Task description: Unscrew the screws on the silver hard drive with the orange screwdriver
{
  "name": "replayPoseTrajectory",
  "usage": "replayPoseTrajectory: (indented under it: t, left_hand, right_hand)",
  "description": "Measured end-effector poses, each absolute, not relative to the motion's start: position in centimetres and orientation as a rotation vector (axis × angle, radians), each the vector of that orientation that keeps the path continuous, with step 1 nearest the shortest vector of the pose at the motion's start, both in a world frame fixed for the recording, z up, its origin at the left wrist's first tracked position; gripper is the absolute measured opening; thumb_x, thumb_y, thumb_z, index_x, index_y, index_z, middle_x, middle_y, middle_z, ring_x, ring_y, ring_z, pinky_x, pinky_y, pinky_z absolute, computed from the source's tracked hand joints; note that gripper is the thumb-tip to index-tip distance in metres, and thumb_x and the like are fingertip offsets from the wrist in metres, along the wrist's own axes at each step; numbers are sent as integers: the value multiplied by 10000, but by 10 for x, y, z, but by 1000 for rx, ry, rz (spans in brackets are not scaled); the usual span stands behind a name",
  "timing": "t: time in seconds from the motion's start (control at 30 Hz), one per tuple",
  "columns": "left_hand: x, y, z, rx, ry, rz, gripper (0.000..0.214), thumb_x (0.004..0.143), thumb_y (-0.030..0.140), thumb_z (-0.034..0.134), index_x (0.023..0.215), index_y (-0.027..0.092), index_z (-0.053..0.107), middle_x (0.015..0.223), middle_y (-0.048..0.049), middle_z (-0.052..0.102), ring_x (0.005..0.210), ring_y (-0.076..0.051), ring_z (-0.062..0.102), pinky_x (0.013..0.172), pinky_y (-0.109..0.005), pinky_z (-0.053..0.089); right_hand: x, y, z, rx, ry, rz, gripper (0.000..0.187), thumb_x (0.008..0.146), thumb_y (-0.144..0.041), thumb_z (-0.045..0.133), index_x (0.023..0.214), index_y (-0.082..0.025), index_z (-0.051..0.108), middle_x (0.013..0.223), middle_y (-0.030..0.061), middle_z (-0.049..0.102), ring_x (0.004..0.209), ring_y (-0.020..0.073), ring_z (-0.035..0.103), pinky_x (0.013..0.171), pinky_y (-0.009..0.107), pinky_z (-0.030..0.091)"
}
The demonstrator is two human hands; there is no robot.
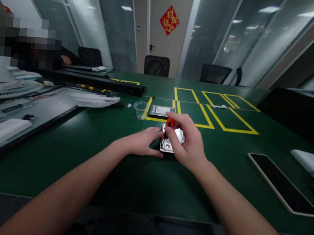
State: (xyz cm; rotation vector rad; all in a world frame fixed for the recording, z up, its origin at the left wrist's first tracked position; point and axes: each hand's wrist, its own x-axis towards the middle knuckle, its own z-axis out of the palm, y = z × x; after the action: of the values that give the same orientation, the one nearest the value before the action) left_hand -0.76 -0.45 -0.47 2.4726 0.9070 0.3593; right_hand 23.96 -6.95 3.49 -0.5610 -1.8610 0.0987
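Observation:
A silver hard drive (168, 147) lies on the green table in front of me. My left hand (146, 140) grips its left side, with the thumb at the near edge and the fingers at the far left. My right hand (186, 141) is closed around the red and black handle of a screwdriver (169, 125), held upright over the drive. The shaft points down at the drive's left part; my fingers partly hide the drive, and I cannot make out what the tip touches. Just beyond lies a second hard drive (161, 111) with a white label.
A clear plastic cup (141, 111) stands left of the second drive. Yellow tape rectangles (234, 130) mark the table. White fan-like parts (93, 99) and a long black bar (102, 83) lie left. A phone-like slab (284, 183) lies right. Another person sits far left.

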Motion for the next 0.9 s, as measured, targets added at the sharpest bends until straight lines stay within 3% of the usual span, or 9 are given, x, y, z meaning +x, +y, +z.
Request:
replayPoseTrajectory:
  t: [0.13, 0.27, 0.4, 0.57, 0.7, 0.9]
  left_hand:
    - [-10, -5, -5, 2468, 890, 367, 1054, 1026, 674, 1066, 1902, 278, 633, 2024, -206, 606, 1927, -504, 519, 1591, -693, 439]
    - [-9, -5, -4, 2470, 885, 382, 999, 1007, 675, 1080, 1834, 268, 694, 1986, -205, 647, 1896, -519, 554, 1583, -700, 457]
    - [-7, -5, -3, 2471, 925, 356, 983, 989, 673, 1094, 1794, 247, 725, 1975, -219, 651, 1904, -544, 537, 1585, -719, 456]
    - [-9, -5, -5, 2472, 891, 383, 1030, 1014, 698, 1062, 1873, 295, 661, 1988, -198, 644, 1897, -523, 553, 1563, -722, 478]
    - [-10, -5, -5, 2454, 907, 347, 1098, 1020, 704, 1053, 1928, 278, 605, 2026, -219, 598, 1919, -524, 523, 1579, -731, 447]
    - [-7, -4, -4, 2498, 891, 381, 914, 1009, 699, 1060, 1735, 237, 754, 1872, -230, 730, 1821, -549, 621, 1526, -726, 525]
  right_hand:
    - [240, -69, 35, -567, -1836, 80, 345, 1236, -318, 812, 1580, -307, 840, 1352, 116, 886, 1151, 312, 838, 1009, 508, 777]
    - [240, -73, 33, -554, -1858, 190, 430, 1313, -298, 618, 1708, -318, 786, 1488, 136, 907, 1254, 328, 892, 1108, 563, 789]
    - [240, -74, 32, -549, -1860, 251, 505, 1332, -280, 553, 1796, -342, 744, 1664, 138, 887, 1421, 352, 900, 1199, 609, 786]
    - [240, -71, 35, -558, -1859, 113, 401, 1282, -294, 682, 1656, -307, 824, 1392, 121, 923, 1129, 301, 861, 1004, 517, 788]
    - [240, -71, 37, -565, -1829, 73, 334, 1234, -328, 816, 1565, -308, 859, 1324, 107, 898, 1072, 288, 817, 922, 474, 758]
    - [241, -74, 36, -560, -1878, 210, 524, 1304, -265, 563, 1782, -332, 766, 1568, 134, 910, 1271, 327, 898, 1156, 589, 789]
